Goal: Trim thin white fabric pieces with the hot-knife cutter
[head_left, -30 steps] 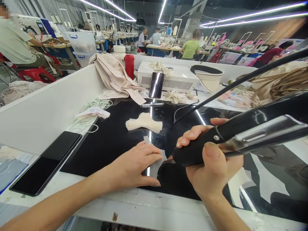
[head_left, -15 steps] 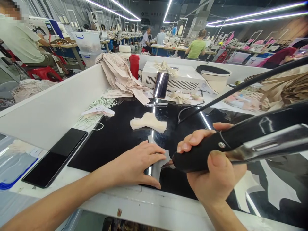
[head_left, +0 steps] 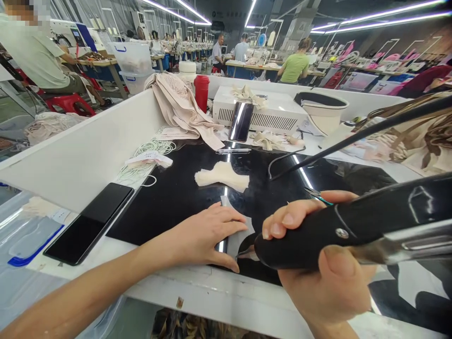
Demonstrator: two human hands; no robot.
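Observation:
My left hand (head_left: 208,235) rests with fingers apart on a thin grey-white piece (head_left: 240,233) lying on the glossy black board (head_left: 158,207). My right hand (head_left: 318,263) is wrapped round the black handle of a tool (head_left: 296,235) with a metal part along its side. The tool's pointed metal tip is at the right edge of the thin piece, near my left thumb. Beyond my left hand lies a stack of cream fabric pieces (head_left: 222,176). A small pair of snips (head_left: 316,195) shows just behind my right fingers.
A black phone (head_left: 88,223) lies at the left, below coiled pale cord (head_left: 150,153). Behind are draped beige fabric (head_left: 180,108), a red bottle (head_left: 201,93), an upright phone (head_left: 241,121) and a white box (head_left: 271,114). A black cable crosses the right side. People sit farther off.
The tool's tip and my right hand have moved slightly down along the thin piece's edge. The snips now show behind my right hand. The view has shifted slightly.

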